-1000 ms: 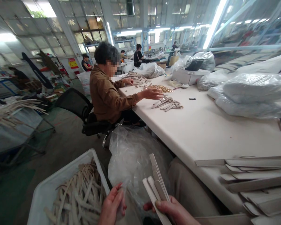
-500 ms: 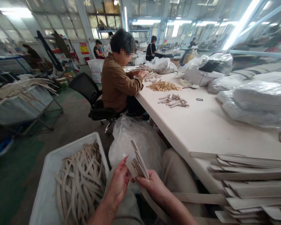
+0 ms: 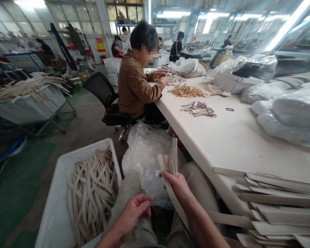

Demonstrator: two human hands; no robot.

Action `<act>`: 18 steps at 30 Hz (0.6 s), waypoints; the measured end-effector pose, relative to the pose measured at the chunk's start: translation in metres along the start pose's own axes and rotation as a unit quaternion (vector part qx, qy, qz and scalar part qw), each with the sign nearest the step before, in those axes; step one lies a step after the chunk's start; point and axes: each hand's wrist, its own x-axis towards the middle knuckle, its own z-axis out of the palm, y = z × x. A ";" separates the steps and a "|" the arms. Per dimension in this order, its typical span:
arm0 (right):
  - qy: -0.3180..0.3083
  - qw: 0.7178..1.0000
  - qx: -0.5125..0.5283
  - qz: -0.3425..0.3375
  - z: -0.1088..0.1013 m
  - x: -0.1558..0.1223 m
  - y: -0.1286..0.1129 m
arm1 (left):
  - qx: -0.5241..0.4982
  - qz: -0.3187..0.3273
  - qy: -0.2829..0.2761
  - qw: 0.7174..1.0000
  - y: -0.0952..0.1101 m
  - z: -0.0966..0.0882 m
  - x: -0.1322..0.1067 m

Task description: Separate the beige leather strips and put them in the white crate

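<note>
My right hand (image 3: 181,187) grips a fanned bundle of beige straps (image 3: 169,163), their ends pointing up over my lap. My left hand (image 3: 133,215) rests lower on my left knee, apart from the bundle, with fingers curled loosely; nothing shows in it. A white crate (image 3: 58,193) full of loose beige straps (image 3: 93,191) stands at my left. A stack of flat straps (image 3: 276,203) lies on the near edge of the white table (image 3: 229,137) at my right.
A clear plastic bag (image 3: 147,155) sits on the floor ahead of my knees. A person in a brown jacket (image 3: 134,86) sits at the table beside gold metal parts (image 3: 188,91) and small strap pieces (image 3: 198,109). Plastic-wrapped bundles (image 3: 291,117) lie far right.
My left hand has let go of the strap bundle and dropped to my knee. My right hand has raised the bundle and turned it more upright. The view has tilted slightly down.
</note>
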 end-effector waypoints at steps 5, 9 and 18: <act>0.036 0.999 -0.004 0.006 -0.011 0.006 -0.004 | -0.016 -0.030 -0.012 0.999 0.005 -0.024 -0.020; 0.036 0.999 -0.012 0.011 -0.011 0.006 -0.004 | -0.007 -0.043 0.001 0.999 0.009 -0.038 -0.028; 0.041 0.999 -0.023 0.004 -0.006 0.003 0.002 | 0.088 0.001 0.052 0.995 -0.010 -0.052 -0.010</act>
